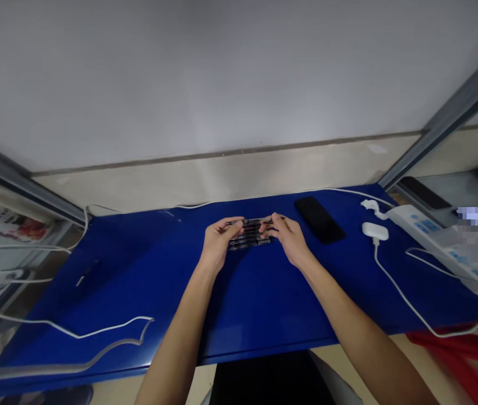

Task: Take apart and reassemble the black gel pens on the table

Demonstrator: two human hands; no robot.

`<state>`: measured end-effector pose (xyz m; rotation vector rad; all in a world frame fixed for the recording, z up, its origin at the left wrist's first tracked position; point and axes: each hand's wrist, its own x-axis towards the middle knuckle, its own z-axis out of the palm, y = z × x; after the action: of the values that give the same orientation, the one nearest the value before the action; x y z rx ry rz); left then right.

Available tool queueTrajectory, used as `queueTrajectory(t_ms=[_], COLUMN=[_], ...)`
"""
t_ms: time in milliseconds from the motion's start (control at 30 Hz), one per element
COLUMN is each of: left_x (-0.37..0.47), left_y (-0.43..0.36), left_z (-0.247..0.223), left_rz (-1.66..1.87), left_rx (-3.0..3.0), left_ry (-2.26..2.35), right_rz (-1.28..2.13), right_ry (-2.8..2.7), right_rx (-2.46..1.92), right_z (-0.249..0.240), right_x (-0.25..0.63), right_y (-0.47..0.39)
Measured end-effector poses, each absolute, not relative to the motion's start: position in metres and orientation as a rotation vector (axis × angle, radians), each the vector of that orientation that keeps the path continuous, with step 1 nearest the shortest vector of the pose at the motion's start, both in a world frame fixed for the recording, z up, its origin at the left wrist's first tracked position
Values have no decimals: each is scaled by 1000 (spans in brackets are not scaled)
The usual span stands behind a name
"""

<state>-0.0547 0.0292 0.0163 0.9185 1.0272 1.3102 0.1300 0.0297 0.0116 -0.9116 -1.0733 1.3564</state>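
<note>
Several slim black pens point(245, 241) lie side by side in a row near the middle of the blue desk point(247, 315). My left hand point(218, 239) is at the row's left end, thumb and fingers closed on the end of a black pen point(252, 220) along the far edge. At the right end of that pen, my right hand point(287, 236) pinches with thumb and fingertips. Fingers cover both ends of the row, so I cannot tell whether the held pen touches the others.
Right of my hands lies a black phone point(320, 219). Beyond it are a white earbud case point(375, 231) on a cable and a long white power strip point(437, 239). A dark pen-like object point(86, 274) and white cables point(114, 328) are at left. A wall point(222, 174) bounds the back.
</note>
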Motion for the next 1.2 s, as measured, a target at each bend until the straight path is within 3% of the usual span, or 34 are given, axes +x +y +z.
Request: queueTrajectory(t_ms=[200, 367, 500, 700, 900, 1200], left_x=[-62, -53, -51, -89, -125, -109], left_y=[37, 30, 27, 41, 50, 47], left_z=[11, 9, 14, 10, -11, -6], left_rz=[1527, 1343, 1198, 1283, 942, 761], left_rx=[740, 962, 1042, 1219, 1552, 1679], left_ry=[899, 975, 1039, 1328, 1911, 2138], right_rz=[1038, 845, 858, 970, 959, 924], right_ry=[-1674, -1900, -1942, -1834, -1716, -1664], right_rx=[-1053, -1070, -1101, -1118, -1295, -1306], right_z=[7, 5, 6, 8, 6, 9], right_x=[118, 107, 102, 106, 120, 128], right_y=[14, 6, 3, 5, 16, 20])
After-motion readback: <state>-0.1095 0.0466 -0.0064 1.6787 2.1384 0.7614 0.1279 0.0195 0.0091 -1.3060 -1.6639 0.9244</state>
